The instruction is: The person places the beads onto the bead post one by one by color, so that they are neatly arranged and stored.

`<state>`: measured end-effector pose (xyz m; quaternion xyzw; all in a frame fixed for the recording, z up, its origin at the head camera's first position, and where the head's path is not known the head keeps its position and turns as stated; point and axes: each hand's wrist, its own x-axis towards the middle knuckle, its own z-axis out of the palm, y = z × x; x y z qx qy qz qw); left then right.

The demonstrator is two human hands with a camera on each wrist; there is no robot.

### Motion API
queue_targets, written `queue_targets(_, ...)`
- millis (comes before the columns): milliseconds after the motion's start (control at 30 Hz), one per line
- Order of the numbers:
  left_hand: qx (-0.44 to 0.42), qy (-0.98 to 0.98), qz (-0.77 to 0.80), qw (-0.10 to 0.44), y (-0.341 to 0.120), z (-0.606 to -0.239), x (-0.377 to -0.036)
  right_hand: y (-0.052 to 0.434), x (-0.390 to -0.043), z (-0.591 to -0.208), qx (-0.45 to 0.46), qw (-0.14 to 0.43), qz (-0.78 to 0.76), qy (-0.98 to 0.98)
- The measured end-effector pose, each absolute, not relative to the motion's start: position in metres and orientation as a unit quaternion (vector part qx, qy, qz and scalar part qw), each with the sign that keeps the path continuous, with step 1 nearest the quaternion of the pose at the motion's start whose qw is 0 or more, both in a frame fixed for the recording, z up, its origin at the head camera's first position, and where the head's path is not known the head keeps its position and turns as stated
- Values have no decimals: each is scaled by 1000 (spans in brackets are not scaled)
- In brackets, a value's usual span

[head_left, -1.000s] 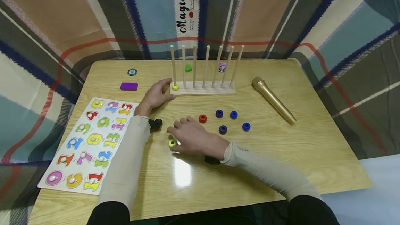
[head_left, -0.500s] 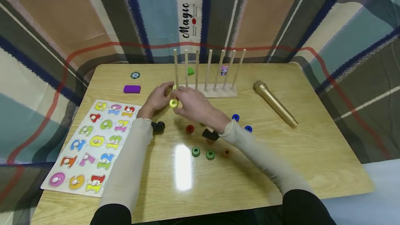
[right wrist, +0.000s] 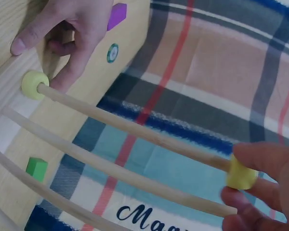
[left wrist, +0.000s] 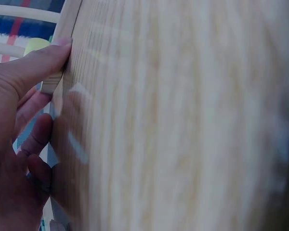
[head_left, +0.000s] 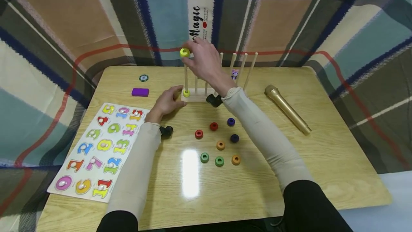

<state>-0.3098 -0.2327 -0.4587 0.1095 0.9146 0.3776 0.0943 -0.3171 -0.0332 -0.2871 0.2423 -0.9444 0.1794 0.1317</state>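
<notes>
My right hand [head_left: 206,62] pinches a yellow ring [head_left: 185,52] between thumb and fingers at the top of the leftmost peg. In the right wrist view the peg's tip meets this ring [right wrist: 241,173]; how far it is threaded I cannot tell. A second yellow ring [right wrist: 34,85] sits at the foot of the same peg. My left hand [head_left: 167,102] grips the left end of the wooden peg rack [head_left: 197,97], thumb on the front side and fingers behind, as the left wrist view also shows. The right hand and forearm hide part of the rack.
Red rings [head_left: 199,134], dark blue rings [head_left: 234,138], orange rings [head_left: 220,145] and green rings [head_left: 204,157] lie before the rack. A number puzzle board [head_left: 99,149] is at left, a gold microphone-like tube [head_left: 287,109] at right. A purple block [head_left: 140,92] and a round chip [head_left: 143,78] lie behind.
My right hand has lifted a yellow ring from the table and carried it forward and up to the leftmost peg's tip. The left hand has stayed at the rack's end.
</notes>
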Motion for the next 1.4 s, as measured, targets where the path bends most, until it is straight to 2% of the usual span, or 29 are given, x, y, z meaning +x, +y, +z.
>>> queue_targets(200,114,916,376,83,-234,-460,-313,-36,-315,-289,238,123,106,-958)
queue_targets(400,111,918,370,87,-232,-459,-314,-19,-285,-303,257,211,117,-936)
queue_targets(467,115,920,365,89,-231,-459,-313,-11,-267,-319,287,212,137,-924)
queue_targets(533,118,920,362,91,-231,-459,-313,-5,-247,-339,319,160,139,-924)
queue_targets(700,108,920,365,94,-231,-460,-309,1,-207,-393,343,-47,81,-935)
queue_targets(767,102,920,367,94,-231,-460,-308,1,-197,-407,335,-87,61,-936)
queue_targets(867,97,918,374,94,-231,-460,-306,2,-190,-419,333,-104,50,-936)
queue_targets(967,93,915,381,94,-230,-459,-305,2,-192,-421,338,-96,67,-934)
queue_targets(1067,94,914,383,93,-229,-460,-305,5,-203,-406,333,-71,107,-934)
queue_targets(1400,94,912,387,98,-231,-463,-309,10,-275,-304,261,106,242,-929)
